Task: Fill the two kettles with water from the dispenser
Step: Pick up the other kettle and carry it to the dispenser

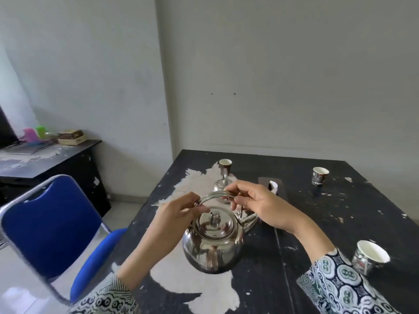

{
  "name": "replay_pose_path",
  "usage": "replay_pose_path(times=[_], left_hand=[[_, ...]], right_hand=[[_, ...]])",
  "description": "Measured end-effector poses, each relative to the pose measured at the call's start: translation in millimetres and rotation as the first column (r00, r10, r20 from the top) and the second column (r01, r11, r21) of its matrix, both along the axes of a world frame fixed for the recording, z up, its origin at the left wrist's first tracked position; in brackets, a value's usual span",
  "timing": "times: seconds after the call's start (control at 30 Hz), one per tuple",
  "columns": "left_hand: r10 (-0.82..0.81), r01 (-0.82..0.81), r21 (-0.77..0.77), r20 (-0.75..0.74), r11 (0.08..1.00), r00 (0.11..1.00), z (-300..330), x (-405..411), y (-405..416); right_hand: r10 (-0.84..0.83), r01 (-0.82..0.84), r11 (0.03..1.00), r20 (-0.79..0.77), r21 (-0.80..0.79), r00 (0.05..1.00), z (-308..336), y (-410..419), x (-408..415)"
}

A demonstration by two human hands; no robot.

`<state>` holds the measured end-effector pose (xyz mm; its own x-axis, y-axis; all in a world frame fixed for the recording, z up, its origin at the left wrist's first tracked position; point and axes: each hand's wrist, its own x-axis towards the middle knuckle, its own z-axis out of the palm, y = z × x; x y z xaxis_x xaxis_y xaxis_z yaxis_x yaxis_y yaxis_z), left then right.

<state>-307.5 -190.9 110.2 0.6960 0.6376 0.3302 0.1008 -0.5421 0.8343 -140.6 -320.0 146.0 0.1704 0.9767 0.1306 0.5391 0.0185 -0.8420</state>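
Gripped kettle [213, 243] handle [215, 196] with both hands.
Left hand [181, 211] and right hand [258, 205] pinched handle ends over lid [214, 225]; second kettle [221, 185] just beyond right hand on desk [317, 223].

1. Table [340, 223]: black, paint flaking.
2. Three paper cups: far-left corner [225, 165], far right [320, 176], near right edge [370, 257].
3. Tissue box [272, 185], mid-table.
4. Blue chair [49, 225] off table's left edge.
5. Side desk [45, 159] at left wall, box [71, 137] on top.
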Motion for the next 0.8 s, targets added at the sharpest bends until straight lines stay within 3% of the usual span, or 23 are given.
replay_pose_path(times=[0.33,0.57,0.8], left_hand=[[0.281,-0.277,-0.081,0.039,0.957,0.959,0,-127,58],[0.431,-0.429,-0.051,0.056,0.902,0.9,6,-222,113],[0.573,-0.573,-0.034,0.103,0.819,0.813,7,-317,184]], right_hand=[[0.307,-0.306,0.948,0.011,0.09,0.952,-4,122,-96],[0.512,-0.52,0.84,0.093,0.156,0.854,0,223,-178],[0.665,-0.662,0.723,0.058,0.199,0.744,0,325,-277]])
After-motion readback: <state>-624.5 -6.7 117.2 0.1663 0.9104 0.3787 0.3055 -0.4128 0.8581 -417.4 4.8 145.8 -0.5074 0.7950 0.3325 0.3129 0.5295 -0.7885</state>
